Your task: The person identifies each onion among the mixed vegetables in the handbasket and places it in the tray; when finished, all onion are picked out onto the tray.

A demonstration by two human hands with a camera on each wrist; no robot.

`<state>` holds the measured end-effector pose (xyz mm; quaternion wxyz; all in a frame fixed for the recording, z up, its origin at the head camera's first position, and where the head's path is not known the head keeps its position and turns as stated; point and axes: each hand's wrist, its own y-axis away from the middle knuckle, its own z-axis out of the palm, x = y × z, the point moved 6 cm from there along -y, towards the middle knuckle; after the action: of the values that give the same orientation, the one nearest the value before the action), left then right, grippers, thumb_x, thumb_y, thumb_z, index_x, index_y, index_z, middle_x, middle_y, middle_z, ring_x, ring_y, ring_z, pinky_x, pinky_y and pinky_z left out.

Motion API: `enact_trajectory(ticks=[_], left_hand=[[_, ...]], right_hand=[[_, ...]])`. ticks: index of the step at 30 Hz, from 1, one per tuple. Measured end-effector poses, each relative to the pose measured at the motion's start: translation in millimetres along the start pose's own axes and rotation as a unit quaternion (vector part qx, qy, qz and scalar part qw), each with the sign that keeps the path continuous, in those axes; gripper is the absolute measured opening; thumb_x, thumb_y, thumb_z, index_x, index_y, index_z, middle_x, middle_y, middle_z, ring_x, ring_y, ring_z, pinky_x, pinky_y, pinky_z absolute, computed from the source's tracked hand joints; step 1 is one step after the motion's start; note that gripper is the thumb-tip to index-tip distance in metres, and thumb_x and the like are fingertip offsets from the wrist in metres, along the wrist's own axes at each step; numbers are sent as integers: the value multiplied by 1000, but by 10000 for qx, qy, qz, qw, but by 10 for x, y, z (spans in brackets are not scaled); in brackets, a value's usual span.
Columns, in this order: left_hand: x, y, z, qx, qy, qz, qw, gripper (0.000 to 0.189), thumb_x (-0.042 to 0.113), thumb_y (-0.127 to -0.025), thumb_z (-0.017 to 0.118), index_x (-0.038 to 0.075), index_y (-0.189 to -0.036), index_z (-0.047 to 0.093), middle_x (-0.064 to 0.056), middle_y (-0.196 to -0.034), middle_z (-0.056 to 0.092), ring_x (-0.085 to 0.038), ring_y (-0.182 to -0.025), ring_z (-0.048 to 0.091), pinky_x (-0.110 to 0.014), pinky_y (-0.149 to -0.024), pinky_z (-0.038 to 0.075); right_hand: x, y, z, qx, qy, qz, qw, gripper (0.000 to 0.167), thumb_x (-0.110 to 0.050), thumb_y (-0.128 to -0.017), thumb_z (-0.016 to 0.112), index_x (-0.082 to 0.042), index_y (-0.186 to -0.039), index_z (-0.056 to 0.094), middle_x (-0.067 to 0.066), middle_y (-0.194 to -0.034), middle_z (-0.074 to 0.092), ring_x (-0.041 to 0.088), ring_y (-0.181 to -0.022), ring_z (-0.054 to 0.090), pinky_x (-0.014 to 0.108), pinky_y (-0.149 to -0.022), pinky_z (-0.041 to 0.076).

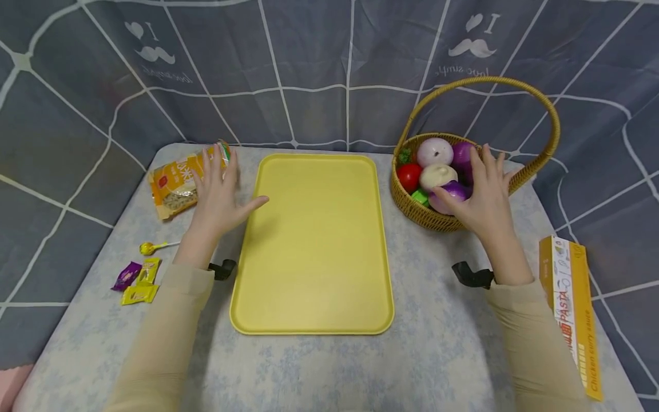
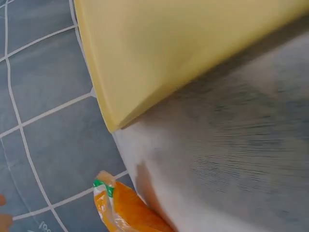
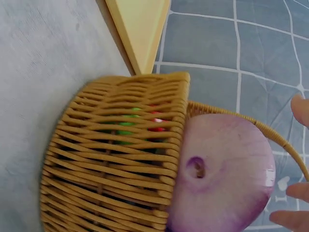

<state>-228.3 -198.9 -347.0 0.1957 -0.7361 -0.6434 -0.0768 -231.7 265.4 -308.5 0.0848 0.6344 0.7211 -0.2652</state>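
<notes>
I see the left hand [image 1: 218,191] spread wide before an orange bag [image 1: 175,184], the right hand [image 1: 486,200] likewise by the vegetable basket [image 1: 426,217] far right, tall handle [image 1: 555,126] arching past its fingers, yellow tray [image 1: 311,246] between, sweets [image 1: 148,271], pasta box [image 1: 591,320] outside.

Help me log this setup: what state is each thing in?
Yellow tray: lying flat.
Wicker basket: upright, filled with vegetables.
Orange bag: lying down; sealed or not, unclear.
Lollipop: lying flat, looks wrapped.
Purple candy: wrapped.
Yellow candies: wrapped.
Pasta box: opened or not, can't tell.
Left hand: spread, holding nothing.
Right hand: spread, holding nothing.
</notes>
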Motion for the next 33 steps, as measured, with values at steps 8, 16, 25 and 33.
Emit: enact_trajectory(ticks=[8, 16, 25, 33], left_hand=[[-143, 230, 185, -720, 1344, -247, 9880, 92, 47, -95, 60, 9, -159, 6, -21, -164, -2, -44, -151, -4, -72, -112, 11], [-234, 426, 534, -1992, 1901, -384, 9606, 82, 28, -99, 60, -2, -157, 11, -32, -148, 31, -43, -125, 44, -57, -100, 41], [-352, 581, 664, -2464, 2142, -658, 9429, 74, 6, -97, 59, -6, -155, 15, -32, -144, 32, -42, -117, 52, -50, -92, 49], [-371, 570, 687, -2438, 2281, -984, 9375, 74, 6, -95, 62, -1, -156, 21, -26, -135, 40, -31, -103, 49, -39, -81, 44]], right_hand=[[102, 163, 81, 150, -842, 625, 9944, 97, -46, -79, 79, -9, -155, 30, 19, -156, 33, 37, -140, 33, 60, -112, 29], [170, 259, 208, 357, -948, 935, 9905, 87, -40, -82, 78, -2, -149, 38, 24, -146, 42, 41, -135, 38, 59, -113, 29], [129, 225, 281, 612, -885, 792, 9910, 73, -25, -81, 79, 3, -140, 46, 27, -134, 49, 40, -129, 39, 59, -110, 32], [-154, 113, 256, 632, -1152, 672, 9890, 73, -33, -81, 80, -2, -140, 47, 20, -137, 48, 37, -130, 40, 58, -111, 31]])
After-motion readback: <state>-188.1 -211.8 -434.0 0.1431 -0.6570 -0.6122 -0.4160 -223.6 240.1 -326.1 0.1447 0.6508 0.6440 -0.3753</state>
